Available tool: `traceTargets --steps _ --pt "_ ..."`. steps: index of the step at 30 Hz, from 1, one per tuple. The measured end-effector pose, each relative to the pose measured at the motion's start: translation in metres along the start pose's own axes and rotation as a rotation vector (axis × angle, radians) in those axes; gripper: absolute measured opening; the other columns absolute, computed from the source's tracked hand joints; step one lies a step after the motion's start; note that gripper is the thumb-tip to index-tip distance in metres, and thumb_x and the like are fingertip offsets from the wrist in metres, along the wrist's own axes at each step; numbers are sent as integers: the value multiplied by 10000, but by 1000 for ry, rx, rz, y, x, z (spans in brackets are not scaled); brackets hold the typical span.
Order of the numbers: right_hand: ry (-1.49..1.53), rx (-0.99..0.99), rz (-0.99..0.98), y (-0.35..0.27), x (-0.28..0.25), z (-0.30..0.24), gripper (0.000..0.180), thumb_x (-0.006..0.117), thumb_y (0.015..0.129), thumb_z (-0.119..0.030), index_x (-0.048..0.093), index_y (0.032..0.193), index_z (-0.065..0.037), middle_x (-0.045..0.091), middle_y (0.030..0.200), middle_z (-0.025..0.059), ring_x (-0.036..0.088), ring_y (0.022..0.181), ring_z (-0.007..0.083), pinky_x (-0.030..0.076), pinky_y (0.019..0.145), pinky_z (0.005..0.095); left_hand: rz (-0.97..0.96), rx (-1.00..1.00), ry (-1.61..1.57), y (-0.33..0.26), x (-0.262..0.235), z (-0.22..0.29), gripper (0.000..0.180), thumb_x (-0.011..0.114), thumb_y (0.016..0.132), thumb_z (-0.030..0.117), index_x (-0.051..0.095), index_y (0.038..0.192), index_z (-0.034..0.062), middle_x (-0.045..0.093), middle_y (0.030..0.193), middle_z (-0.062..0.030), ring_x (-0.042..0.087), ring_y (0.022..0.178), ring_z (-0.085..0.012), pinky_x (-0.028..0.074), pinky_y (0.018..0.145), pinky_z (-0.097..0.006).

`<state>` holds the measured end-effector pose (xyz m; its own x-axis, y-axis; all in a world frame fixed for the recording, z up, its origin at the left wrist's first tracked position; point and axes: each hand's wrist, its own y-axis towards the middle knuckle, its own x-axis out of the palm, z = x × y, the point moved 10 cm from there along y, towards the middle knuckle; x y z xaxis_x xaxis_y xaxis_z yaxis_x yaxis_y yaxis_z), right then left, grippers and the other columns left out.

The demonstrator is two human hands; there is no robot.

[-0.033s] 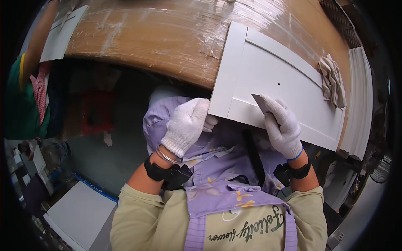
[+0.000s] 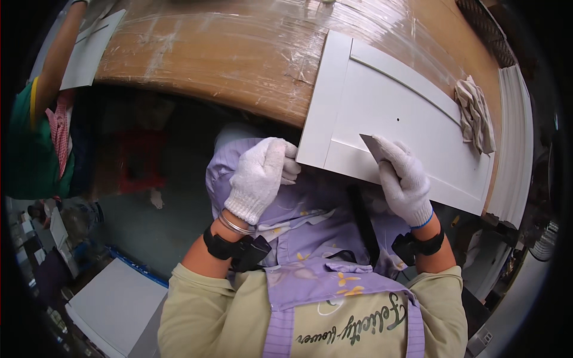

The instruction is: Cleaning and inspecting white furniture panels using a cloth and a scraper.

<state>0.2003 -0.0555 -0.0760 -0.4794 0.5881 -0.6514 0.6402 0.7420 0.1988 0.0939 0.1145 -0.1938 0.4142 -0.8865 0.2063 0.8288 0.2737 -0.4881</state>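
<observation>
A white framed panel [image 2: 388, 95] with a recessed middle and a small dark hole lies on the table, its near edge overhanging. At its near left corner is my left hand [image 2: 262, 170], in a white knitted glove. Its fingers are curled closed beside the corner, and the palm side is hidden. My right hand [image 2: 404, 179], gloved too, pinches a thin grey flat piece [image 2: 372, 146] between thumb and fingers above the panel's near rail. One pointed corner of that piece sticks out to the left. I cannot make out whether it touches the panel.
Plastic film covers the brown table [image 2: 209, 53]. A crumpled beige cloth [image 2: 474, 116] lies on the panel's right end. White panels [image 2: 514, 143] are stacked at right. Far left, a co-worker's arm [image 2: 57, 59] reaches over another white panel [image 2: 92, 53]. A red stool [image 2: 140, 161] stands below.
My left hand has shifted slightly left, away from the panel's corner, and its fingers are curled more. My right hand and the grey piece have hardly moved.
</observation>
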Motion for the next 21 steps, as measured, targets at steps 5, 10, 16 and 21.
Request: traceTargets --steps 5,10,16,21 --pt "53 -12 26 -1 -5 2 445 477 754 117 553 1180 13 565 806 171 570 675 285 458 632 328 248 128 -7 -24 -29 16 258 480 970 164 510 1152 -16 612 880 -90 621 705 -131 543 654 -255" --pt "67 -21 -1 -3 -2 4 477 478 734 126 545 1189 2 555 764 163 553 645 291 442 595 344 136 130 231 -19 -4 13 271 599 925 219 573 1078 -3 613 852 -40 566 726 -63 505 649 -220" --pt "98 -11 -38 -2 -3 7 497 494 715 139 550 1188 -3 550 751 158 544 609 287 431 560 342 172 -35 262 -18 -15 11 220 529 958 186 579 1037 -13 631 864 -63 608 702 -94 533 662 -242" --pt "124 -31 -33 -2 -3 6 500 493 712 144 550 1189 4 552 744 160 544 601 291 430 551 343 295 3 87 -33 -31 8 238 481 962 138 506 1143 -14 602 842 -81 621 659 -125 535 609 -229"
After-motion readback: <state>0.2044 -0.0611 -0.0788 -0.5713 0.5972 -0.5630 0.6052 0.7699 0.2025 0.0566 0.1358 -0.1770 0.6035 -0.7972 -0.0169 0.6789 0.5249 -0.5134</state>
